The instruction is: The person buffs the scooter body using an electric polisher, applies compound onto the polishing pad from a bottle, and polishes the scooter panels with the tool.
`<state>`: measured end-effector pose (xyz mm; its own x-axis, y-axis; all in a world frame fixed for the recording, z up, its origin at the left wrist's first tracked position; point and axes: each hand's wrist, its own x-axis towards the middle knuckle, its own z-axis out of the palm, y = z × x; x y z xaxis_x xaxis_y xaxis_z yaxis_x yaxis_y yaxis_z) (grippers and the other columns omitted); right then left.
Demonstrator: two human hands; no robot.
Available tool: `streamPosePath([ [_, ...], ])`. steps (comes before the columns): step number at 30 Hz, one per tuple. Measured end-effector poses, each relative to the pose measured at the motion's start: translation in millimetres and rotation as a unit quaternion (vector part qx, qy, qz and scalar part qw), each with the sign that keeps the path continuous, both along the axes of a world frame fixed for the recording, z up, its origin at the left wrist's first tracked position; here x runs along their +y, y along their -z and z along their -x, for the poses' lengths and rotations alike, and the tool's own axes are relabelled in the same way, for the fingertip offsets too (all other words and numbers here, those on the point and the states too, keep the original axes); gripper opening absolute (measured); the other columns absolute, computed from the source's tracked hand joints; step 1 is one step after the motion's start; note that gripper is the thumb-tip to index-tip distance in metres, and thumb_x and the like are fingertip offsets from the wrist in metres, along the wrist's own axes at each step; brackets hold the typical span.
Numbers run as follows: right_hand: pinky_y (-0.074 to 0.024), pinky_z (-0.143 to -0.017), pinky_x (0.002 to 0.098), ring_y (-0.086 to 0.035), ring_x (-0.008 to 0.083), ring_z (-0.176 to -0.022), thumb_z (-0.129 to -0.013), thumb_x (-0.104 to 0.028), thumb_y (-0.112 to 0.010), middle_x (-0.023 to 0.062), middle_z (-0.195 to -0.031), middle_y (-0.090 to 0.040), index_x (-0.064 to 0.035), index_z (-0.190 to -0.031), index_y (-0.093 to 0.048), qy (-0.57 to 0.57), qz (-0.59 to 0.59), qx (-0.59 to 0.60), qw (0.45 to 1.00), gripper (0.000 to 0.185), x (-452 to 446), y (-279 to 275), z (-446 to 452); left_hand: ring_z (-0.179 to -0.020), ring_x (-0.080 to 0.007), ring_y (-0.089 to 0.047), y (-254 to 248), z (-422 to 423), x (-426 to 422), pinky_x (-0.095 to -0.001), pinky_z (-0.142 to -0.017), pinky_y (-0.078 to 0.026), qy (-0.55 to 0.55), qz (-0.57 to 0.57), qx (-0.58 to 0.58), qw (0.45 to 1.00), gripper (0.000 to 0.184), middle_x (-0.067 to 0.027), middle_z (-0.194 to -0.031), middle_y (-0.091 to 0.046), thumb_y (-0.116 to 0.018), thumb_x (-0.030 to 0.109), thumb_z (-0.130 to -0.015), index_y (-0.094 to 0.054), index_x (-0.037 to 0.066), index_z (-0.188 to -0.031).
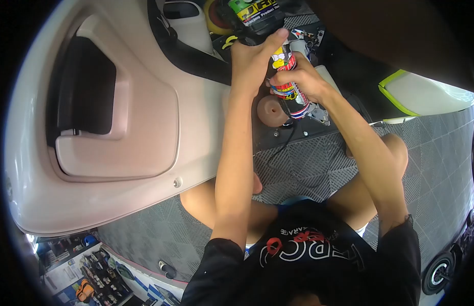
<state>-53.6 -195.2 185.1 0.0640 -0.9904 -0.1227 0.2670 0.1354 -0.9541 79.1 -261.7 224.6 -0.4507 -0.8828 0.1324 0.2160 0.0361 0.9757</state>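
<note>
My left hand [251,64] is closed at the upper left of a black, sticker-covered cylinder [288,91], thumb stretched along its top; the other fingers are mostly hidden. My right hand [304,80] wraps around the same cylinder from the right, thumb across its front. Bright yellow, red and blue labels cover the cylinder. Just beyond my hands is a black part with a green and yellow JRP sticker [257,13]; I cannot tell whether it joins the cylinder. A round brownish piece with a small central hole [271,111] sits below the cylinder.
A large pale body panel [196,122] with a recessed dark opening fills the left. To the right is a white panel with a lime edge [431,97]. Grey patterned floor tiles [431,158] surround my crossed legs. A wheel [440,273] stands at the lower right.
</note>
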Motion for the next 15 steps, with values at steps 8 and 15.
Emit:
streamPosePath([
  [8, -0.0555, -0.075, 0.0310, -0.069, 0.0196, -0.078, -0.066, -0.014, -0.080, 0.0109, -0.086, -0.072, 0.0057, -0.098, -0.069, -0.011, 0.032, 0.017, 0.999, 0.039, 7, -5, -5, -0.089, -0.0120, -0.067, -11, -2, 15, -0.0297, -0.082, -0.053, -0.023, 0.012, 0.029, 0.999, 0.037, -0.0054, -0.104, -0.071, -0.084, 0.019, -0.087, -0.070, -0.001, -0.114],
  [15, -0.0541, -0.074, 0.0308, -0.067, 0.0185, -0.079, -0.064, -0.015, -0.081, 0.0090, -0.087, -0.071, 0.0052, -0.100, -0.068, 0.007, 0.047, 0.059, 0.997, 0.043, 8, -7, -11, -0.083, -0.0106, -0.069, -2, -9, 13, -0.0283, -0.078, -0.056, -0.034, -0.025, 0.045, 0.998, 0.028, -0.0043, -0.096, -0.074, -0.086, 0.010, -0.082, -0.073, 0.000, -0.104],
])
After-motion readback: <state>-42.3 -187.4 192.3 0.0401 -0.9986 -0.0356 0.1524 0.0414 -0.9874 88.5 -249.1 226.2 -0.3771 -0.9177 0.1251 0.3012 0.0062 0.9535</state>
